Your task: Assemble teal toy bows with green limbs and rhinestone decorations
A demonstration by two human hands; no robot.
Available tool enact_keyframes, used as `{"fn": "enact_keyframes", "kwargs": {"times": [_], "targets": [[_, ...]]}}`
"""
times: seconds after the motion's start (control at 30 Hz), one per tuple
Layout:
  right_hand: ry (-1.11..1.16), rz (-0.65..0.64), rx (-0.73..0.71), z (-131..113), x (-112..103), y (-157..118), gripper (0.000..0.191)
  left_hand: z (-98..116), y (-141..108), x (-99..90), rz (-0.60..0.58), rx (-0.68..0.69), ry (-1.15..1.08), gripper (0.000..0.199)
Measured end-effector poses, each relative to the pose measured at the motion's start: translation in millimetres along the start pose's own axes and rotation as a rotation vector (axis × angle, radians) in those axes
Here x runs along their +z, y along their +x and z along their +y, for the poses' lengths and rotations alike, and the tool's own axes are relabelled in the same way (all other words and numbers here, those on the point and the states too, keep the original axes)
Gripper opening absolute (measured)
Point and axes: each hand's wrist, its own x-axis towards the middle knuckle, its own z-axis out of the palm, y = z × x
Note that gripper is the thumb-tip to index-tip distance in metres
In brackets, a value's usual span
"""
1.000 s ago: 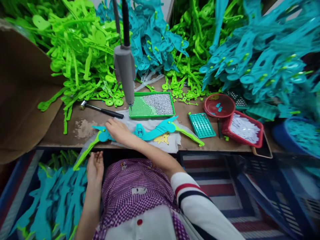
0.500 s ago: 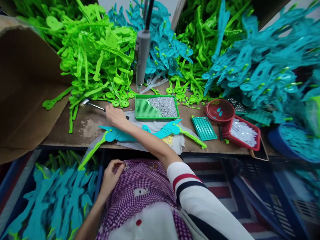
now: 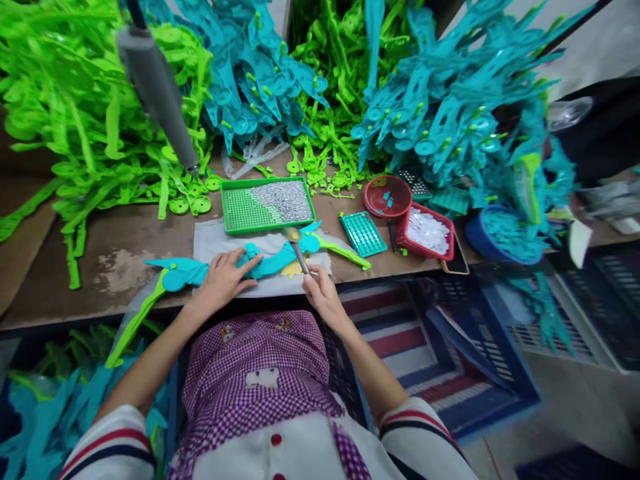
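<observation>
My right hand (image 3: 323,293) is closed round a small hammer (image 3: 300,257), its head raised over the right part of a blue and green plastic assembly (image 3: 280,260). The hammer head is blurred. My left hand (image 3: 223,277) lies across the middle-left of this assembly with fingers spread, hiding part of it. Long and jointed, the assembly rests on a grey cloth (image 3: 215,233) with a yellow print, and its green arms stick out at both ends. Just behind it is a green tray (image 3: 240,208) partly filled with small silvery metal pieces.
Heaped green parts (image 3: 85,113) and blue parts (image 3: 430,107) line the back. A grey power screwdriver (image 3: 157,90) hangs at left. To the right are a teal tray (image 3: 364,235), a red bowl (image 3: 387,197), a red bin (image 3: 425,233) of white pieces and a blue tub (image 3: 503,233).
My right hand has brought the hammer from the left over to the assembly's right part. My left hand has risen from my lap onto the assembly. The view has shifted right.
</observation>
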Motion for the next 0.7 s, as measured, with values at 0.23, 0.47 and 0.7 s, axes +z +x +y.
{"fn": "enact_keyframes", "kwargs": {"times": [0.23,0.47,0.7], "targets": [[-0.242,0.051,0.151,34.1,-37.4,-30.6,0.031,-16.4,-6.0,-18.3,-0.368,0.079,0.239,0.052],[-0.456,0.049,0.097,27.9,-24.9,-20.1,0.034,-37.8,-40.2,-26.9,-0.321,0.078,0.130,0.049],[-0.671,-0.062,0.206,24.8,-21.4,-12.5,0.029,-44.8,-44.8,-18.5,-0.276,0.113,0.074,0.048]]}}
